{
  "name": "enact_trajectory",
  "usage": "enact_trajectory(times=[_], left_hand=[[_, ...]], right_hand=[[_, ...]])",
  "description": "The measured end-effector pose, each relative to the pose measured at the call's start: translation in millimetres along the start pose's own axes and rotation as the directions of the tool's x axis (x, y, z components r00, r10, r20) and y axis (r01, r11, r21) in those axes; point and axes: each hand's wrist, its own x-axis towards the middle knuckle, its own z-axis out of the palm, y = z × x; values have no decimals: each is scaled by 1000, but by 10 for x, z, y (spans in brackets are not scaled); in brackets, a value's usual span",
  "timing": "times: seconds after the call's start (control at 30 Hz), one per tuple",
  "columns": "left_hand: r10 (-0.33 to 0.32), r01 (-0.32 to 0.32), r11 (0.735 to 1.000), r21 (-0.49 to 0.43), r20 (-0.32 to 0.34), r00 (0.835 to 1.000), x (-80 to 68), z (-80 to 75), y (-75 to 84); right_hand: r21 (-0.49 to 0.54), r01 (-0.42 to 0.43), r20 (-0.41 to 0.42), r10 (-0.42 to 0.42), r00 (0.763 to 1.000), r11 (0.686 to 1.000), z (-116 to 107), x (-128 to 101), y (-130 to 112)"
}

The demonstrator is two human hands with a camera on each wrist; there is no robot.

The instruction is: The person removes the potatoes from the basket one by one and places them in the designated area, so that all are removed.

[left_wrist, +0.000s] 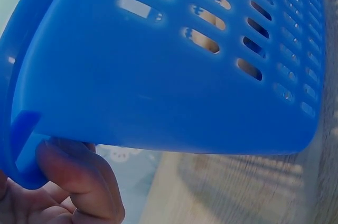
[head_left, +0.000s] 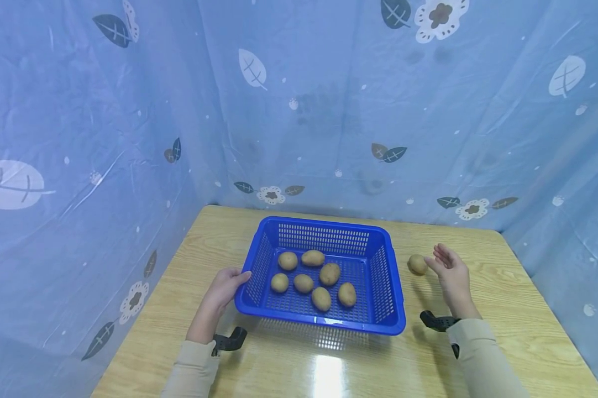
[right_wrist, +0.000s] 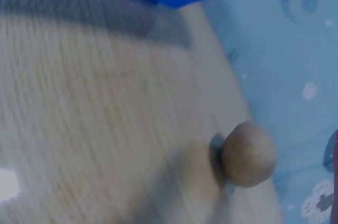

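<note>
Left hand (head_left: 223, 289) grips the basket (head_left: 378, 265); right hand (head_left: 450, 275), fingers relaxed, seemingly just beside the potato (head_left: 417, 264).

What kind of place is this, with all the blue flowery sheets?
Probably a makeshift recording booth: blue leaf-print plastic sheeting walls in a wooden table that holds only a blue basket of potatoes.

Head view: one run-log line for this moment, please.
left hand: grips rim of blue basket | right hand: open, beside loose potato on table | basket: seven potatoes inside
</note>
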Motion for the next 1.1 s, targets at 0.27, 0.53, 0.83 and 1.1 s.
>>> enact_trajectory(times=[0.27,0.53,0.83,1.1], left_hand=[[7,-7,1000,3,1,1000,11,-1,0],[13,-13,1000,4,1,1000,11,-2,-20],[16,-16,1000,-8,6,1000,-5,-2,-8],[11,-10,1000,-22,13,1000,-5,-5,12]], right_hand=[[47,110,-10,-109,994,993,55,-69,-223],[84,212,8,-214,977,974,109,-136,-469],[188,275,30,-286,958,943,178,-200,-706],[201,290,50,-305,951,936,238,-245,-852]])
